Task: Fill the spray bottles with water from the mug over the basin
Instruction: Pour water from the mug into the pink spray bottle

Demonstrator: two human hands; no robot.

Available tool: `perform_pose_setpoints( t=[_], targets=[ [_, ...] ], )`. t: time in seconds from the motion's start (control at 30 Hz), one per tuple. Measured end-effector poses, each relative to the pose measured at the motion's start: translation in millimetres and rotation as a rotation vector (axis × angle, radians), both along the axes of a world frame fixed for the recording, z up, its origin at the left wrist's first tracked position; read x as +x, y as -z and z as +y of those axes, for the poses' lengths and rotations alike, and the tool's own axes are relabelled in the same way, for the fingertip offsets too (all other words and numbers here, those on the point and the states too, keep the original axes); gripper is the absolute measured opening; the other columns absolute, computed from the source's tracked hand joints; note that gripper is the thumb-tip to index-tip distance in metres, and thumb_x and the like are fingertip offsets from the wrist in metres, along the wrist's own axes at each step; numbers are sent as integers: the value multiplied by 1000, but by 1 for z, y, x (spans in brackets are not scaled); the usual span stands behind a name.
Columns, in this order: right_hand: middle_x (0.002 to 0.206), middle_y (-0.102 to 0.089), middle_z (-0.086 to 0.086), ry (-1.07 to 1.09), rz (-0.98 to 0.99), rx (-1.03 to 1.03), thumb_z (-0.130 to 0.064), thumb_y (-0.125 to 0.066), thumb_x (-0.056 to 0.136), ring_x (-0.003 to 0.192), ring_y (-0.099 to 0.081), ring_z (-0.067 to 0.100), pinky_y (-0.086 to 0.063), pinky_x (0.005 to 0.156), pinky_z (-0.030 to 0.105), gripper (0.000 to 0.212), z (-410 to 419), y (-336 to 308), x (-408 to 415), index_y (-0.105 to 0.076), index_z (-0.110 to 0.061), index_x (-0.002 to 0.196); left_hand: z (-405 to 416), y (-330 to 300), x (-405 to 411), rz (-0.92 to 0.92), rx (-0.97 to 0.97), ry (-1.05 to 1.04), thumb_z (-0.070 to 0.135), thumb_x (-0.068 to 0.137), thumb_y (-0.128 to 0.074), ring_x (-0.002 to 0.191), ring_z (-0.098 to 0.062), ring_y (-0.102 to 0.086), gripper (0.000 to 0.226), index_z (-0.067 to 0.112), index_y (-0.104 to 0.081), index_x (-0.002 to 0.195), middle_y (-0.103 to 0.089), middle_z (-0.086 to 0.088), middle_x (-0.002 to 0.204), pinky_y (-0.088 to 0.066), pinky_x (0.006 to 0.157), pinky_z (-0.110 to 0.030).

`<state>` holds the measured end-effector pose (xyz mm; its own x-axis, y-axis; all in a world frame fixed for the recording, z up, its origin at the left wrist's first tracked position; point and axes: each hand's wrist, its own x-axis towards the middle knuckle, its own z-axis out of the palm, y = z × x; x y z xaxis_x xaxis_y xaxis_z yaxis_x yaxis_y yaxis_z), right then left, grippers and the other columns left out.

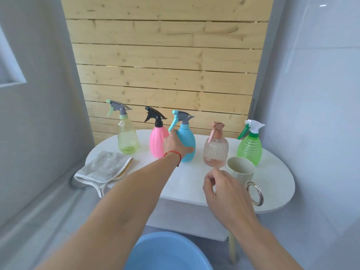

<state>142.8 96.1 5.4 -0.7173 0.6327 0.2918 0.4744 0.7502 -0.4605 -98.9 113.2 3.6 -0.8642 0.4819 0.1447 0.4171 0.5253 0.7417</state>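
Five spray bottles stand in a row along the far side of a white oval table (272,184), in front of a wall of pale wooden slats (165,61). From left to right they are a clear yellow bottle (127,139), a pink bottle (157,142), a blue bottle (187,141), a ribbed peach bottle (215,151) and a green bottle (250,148). All five are upright with their trigger heads on.

The left hand (175,144) reaches out to the blue bottle, its fingers (172,134) and thumb curled round the bottle's body.

The right hand (224,190) hovers over the near right part of the table, just left of a cream mug (242,171), with fingers loosely curled and holding nothing. The mug stands upright near the peach and green bottles, its ring handle toward the near edge.

A folded grey cloth (103,168) lies on the left end of the table. The rim of a blue basin (155,250) shows below the near table edge.
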Motion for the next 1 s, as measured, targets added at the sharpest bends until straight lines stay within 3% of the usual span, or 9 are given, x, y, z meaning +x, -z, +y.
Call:
perform_pose_setpoints(
  t=[0.13,0.3,0.37,0.5,0.6,0.7,0.77,0.87,1.0],
  targets=[
    [100,-63,-6,-18,-18,23,-34,-38,105,90,-60,22,-49,75,41,16,-2,1,-3,-51,-28,98,5,16,1,-25,61,32,31,70,-90,103,-24,-54,91,19,-39,144,-51,0,108,-55,86,-40],
    [101,-63,-7,-26,-34,45,-34,-38,104,93,-63,22,-51,77,42,15,-5,3,-13,-51,-27,100,-7,26,-3,-69,22,138,34,74,-88,128,-27,-49,104,15,-25,155,-49,-5,137,-48,96,-37],
    [100,-63,-7,-27,-38,54,-34,-38,104,92,-63,23,-52,76,42,14,-6,3,-15,-50,-26,100,-24,33,-4,14,12,104,18,79,-80,129,-29,-49,86,11,-34,151,-50,-8,140,-47,95,-34],
    [100,-63,-7,-45,-43,76,-33,-39,104,91,-64,23,-52,76,42,14,-11,4,-22,-50,-27,99,-53,28,-24,130,135,-132,0,80,-65,113,-32,-52,45,7,-51,123,-49,-8,120,-40,85,-30],
    [102,-62,-7,-60,-77,87,-34,-38,105,92,-63,22,-52,77,42,14,-17,6,-25,-49,-27,101,-49,13,-52,63,9,-181,26,84,-75,126,-34,-42,69,5,-40,140,-45,-12,135,-42,102,-41],
    [107,-59,-8,-75,-105,96,-34,-37,105,94,-63,20,-51,80,39,14,-19,9,-28,-49,-28,104,-38,0,-73,-119,-47,-125,46,84,-74,133,-34,-41,94,13,-22,155,-46,-7,144,-55,91,-52],
    [108,-59,-8,-74,-102,95,-35,-37,105,95,-63,19,-51,81,38,13,-17,11,-29,-49,-29,105,-32,-1,-83,-145,-76,-91,46,86,-72,130,-36,-48,91,19,-21,156,-50,-7,144,-57,90,-53],
    [107,-59,-9,-59,-92,94,-34,-38,105,94,-62,18,-50,81,38,12,-13,12,-30,-49,-30,104,-31,0,-88,-10,-137,-81,46,83,-71,111,-34,-60,69,15,-45,140,-60,-10,121,-59,83,-47],
    [96,-63,-10,-63,0,75,-33,-43,103,83,-60,19,-49,73,39,12,-15,9,-38,-52,-29,95,-59,6,-67,62,56,-116,46,77,-74,109,-32,-57,65,18,-49,130,-43,-2,110,-54,84,-44]
  ],
)
